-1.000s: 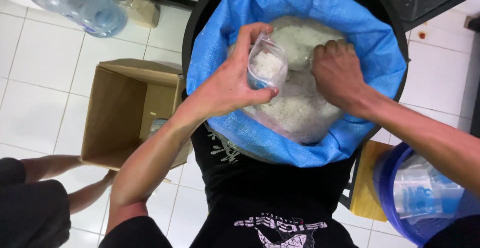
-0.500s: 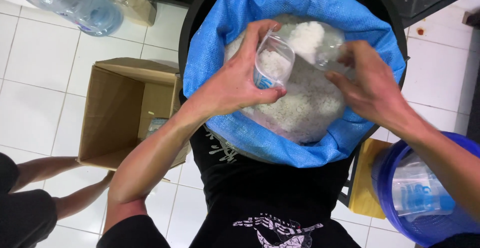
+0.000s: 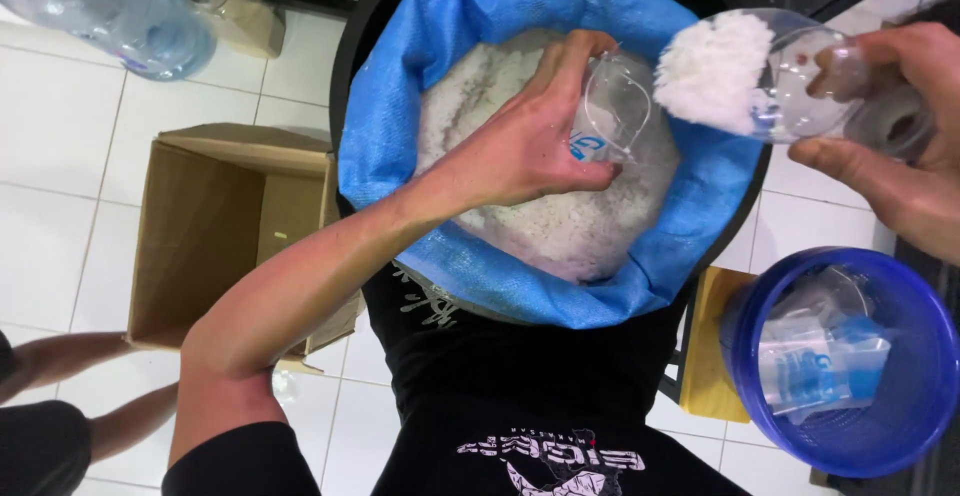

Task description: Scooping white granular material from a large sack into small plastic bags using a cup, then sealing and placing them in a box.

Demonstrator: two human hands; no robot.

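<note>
My left hand point(image 3: 520, 151) grips a small clear plastic cup point(image 3: 612, 114), mouth turned toward the right, over a blue woven sack point(image 3: 470, 16) that lines a round black bin point(image 3: 346, 66). The sack holds a heap of white grains point(image 3: 560, 226). My right hand point(image 3: 890, 161) holds a clear plastic scoop cup point(image 3: 770, 71) heaped with the same white grains. It is tilted on its side just right of the small cup, above the sack's right edge. The two cups are close but apart.
An open cardboard box point(image 3: 230, 236) stands on the white tiled floor at left. A blue bucket point(image 3: 905, 436) with clear plastic packs point(image 3: 820, 366) sits lower right beside a yellow stool point(image 3: 710, 356). A large water bottle point(image 3: 120, 16) lies top left. Another person's limbs point(image 3: 60, 376) show bottom left.
My right hand has come up out of the grains with a full scoop cup and moved up and to the right. My left hand keeps the small cup over the sack.
</note>
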